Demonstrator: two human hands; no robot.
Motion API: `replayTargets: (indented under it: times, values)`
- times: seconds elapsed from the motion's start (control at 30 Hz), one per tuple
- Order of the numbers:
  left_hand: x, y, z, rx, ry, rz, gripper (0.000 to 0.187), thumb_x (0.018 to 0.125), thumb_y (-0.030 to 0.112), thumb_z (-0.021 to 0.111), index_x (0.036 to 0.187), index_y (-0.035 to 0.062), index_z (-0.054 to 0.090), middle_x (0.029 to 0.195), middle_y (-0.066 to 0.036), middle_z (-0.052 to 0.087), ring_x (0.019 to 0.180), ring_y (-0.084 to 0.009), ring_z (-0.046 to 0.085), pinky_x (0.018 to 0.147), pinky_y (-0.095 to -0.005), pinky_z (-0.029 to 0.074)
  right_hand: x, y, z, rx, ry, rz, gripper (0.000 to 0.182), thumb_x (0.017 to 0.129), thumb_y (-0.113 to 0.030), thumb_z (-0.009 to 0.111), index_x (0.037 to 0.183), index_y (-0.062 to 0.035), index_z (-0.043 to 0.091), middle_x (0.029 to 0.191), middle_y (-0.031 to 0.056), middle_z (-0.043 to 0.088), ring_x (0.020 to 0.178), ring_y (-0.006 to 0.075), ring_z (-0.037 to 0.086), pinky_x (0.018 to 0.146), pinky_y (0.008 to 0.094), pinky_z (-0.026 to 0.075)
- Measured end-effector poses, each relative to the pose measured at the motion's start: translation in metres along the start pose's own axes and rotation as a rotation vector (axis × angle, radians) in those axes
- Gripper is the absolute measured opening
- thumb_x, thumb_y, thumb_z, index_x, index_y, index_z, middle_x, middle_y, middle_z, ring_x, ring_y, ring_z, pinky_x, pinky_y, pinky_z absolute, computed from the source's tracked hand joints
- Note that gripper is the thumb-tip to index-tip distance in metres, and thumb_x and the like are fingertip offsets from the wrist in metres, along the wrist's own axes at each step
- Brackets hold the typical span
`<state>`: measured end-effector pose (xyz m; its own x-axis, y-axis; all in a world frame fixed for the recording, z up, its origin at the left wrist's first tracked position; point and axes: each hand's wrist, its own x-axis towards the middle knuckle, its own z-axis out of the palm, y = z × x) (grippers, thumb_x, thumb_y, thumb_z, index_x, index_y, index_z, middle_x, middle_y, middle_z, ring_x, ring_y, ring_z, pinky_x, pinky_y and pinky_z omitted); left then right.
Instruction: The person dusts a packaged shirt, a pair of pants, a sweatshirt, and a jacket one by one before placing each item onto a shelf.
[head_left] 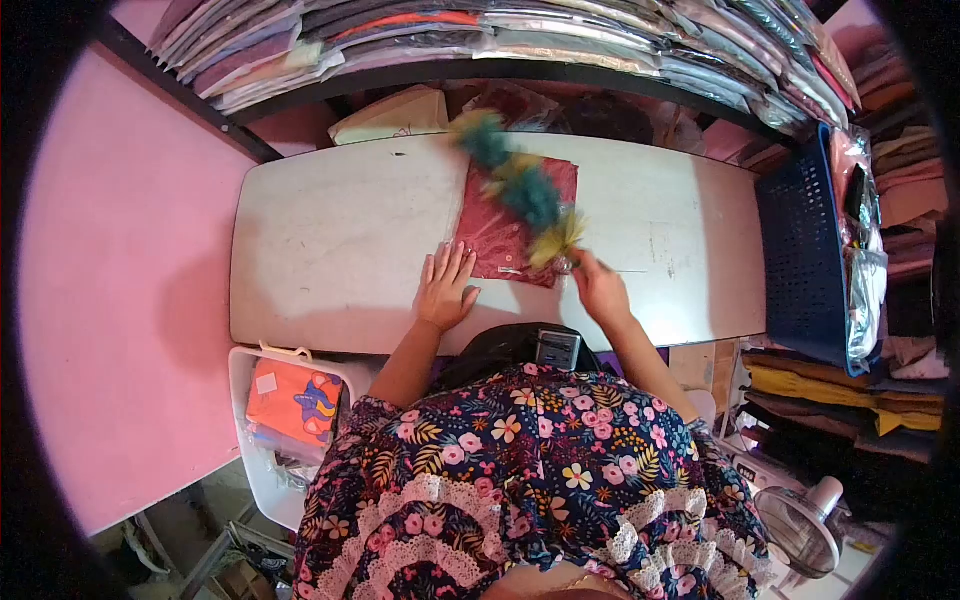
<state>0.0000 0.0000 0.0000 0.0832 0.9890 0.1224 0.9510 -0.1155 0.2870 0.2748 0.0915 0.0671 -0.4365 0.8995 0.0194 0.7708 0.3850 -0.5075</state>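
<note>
White table (340,230): we judge dusting in hand, right hand (603,292) gripping duster (530,197), left hand's (447,292) fingers slightly spread at red packet (492,245); next sweep wants steadying.

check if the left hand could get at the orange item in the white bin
Probably yes. The orange item lies on top in the open white bin, with nothing seen covering it, and the left hand only rests at the edge of the red packet.
</note>
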Motion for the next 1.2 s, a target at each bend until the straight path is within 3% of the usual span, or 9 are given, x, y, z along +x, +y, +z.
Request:
replayTargets:
  times: [0.1,0.23,0.37,0.57,0.83,0.97,1.07,1.13,1.2]
  values:
    - [-0.001,0.000,-0.004,0.039,-0.025,-0.013,0.067,0.080,0.033,0.058,0.138,0.0108,0.035,0.146,-0.014,0.026,0.136,-0.0313,0.021,0.109,-0.0515,0.017,-0.030,-0.007,-0.004,-0.059,-0.147,-0.201,0.036,0.085,-0.020,0.054,0.121,-0.0212,0.050,0.088,0.0156,0.062,0.067,0.0367,0.061,0.057,0.0466,0.050]
    - [-0.004,0.002,-0.010,0.030,-0.017,-0.009,0.065,0.081,0.032,0.057,0.138,0.0107,0.035,0.146,-0.012,0.027,0.136,-0.0302,0.021,0.109,-0.0520,0.017,-0.040,0.028,0.014,-0.075,0.059,0.089,0.034,0.085,-0.018,0.052,0.119,-0.0226,0.051,0.087,0.0163,0.062,0.068,0.0373,0.061,0.057,0.0475,0.049]
    - [-0.004,0.001,-0.010,0.032,-0.050,-0.028,0.065,0.081,0.030,0.057,0.139,0.0111,0.034,0.146,-0.012,0.026,0.136,-0.0296,0.021,0.109,-0.0520,0.016,-0.033,0.030,-0.004,0.107,0.243,0.306,0.031,0.086,-0.011,0.054,0.117,-0.0077,0.051,0.087,0.0234,0.063,0.078,0.0394,0.062,0.066,0.0449,0.050]
    - [-0.004,0.000,-0.006,0.037,-0.066,-0.041,0.065,0.081,0.031,0.057,0.139,0.0123,0.034,0.146,-0.011,0.027,0.136,-0.0290,0.021,0.109,-0.0514,0.015,-0.089,0.027,0.006,0.012,-0.153,-0.022,0.035,0.085,-0.013,0.053,0.119,-0.0164,0.051,0.097,0.0171,0.061,0.076,0.0371,0.061,0.065,0.0450,0.051]
    - [-0.003,0.001,-0.010,0.024,-0.073,-0.033,0.064,0.082,0.029,0.056,0.139,0.0109,0.033,0.147,-0.012,0.025,0.137,-0.0299,0.020,0.110,-0.0501,0.014,-0.090,0.050,0.004,0.244,0.283,0.380,0.031,0.086,-0.009,0.053,0.117,-0.0054,0.051,0.099,0.0221,0.062,0.089,0.0398,0.060,0.072,0.0432,0.049]
    - [-0.006,-0.006,0.002,0.057,-0.059,-0.029,0.066,0.081,0.033,0.057,0.139,0.0131,0.033,0.146,-0.012,0.027,0.136,-0.0296,0.022,0.109,-0.0522,0.017,-0.110,0.045,0.006,0.177,0.017,-0.061,0.033,0.084,-0.007,0.054,0.116,-0.0095,0.053,0.101,0.0172,0.062,0.089,0.0365,0.061,0.074,0.0421,0.051]
    - [-0.005,-0.004,-0.004,0.049,-0.071,-0.028,0.067,0.081,0.033,0.057,0.139,0.0126,0.033,0.146,-0.015,0.025,0.136,-0.0313,0.021,0.109,-0.0526,0.017,-0.109,0.031,0.002,0.035,-0.246,0.148,0.034,0.083,-0.006,0.055,0.117,-0.0100,0.053,0.100,0.0170,0.062,0.089,0.0365,0.061,0.072,0.0428,0.051]
    - [-0.006,-0.002,-0.006,0.023,-0.046,-0.027,0.067,0.080,0.033,0.057,0.139,0.0120,0.032,0.147,-0.017,0.023,0.136,-0.0328,0.020,0.109,-0.0530,0.016,-0.104,0.038,0.012,0.154,0.124,0.161,0.035,0.083,-0.007,0.055,0.118,-0.0098,0.053,0.099,0.0171,0.062,0.086,0.0369,0.061,0.071,0.0429,0.051]
    - [-0.007,-0.003,-0.007,-0.093,0.045,-0.053,0.069,0.080,0.032,0.058,0.140,0.0113,0.031,0.147,-0.021,0.017,0.136,-0.0381,0.017,0.109,-0.0538,0.015,-0.096,0.040,0.015,0.259,0.162,0.171,0.034,0.084,-0.007,0.055,0.118,-0.0097,0.053,0.099,0.0171,0.063,0.086,0.0369,0.061,0.071,0.0428,0.051]
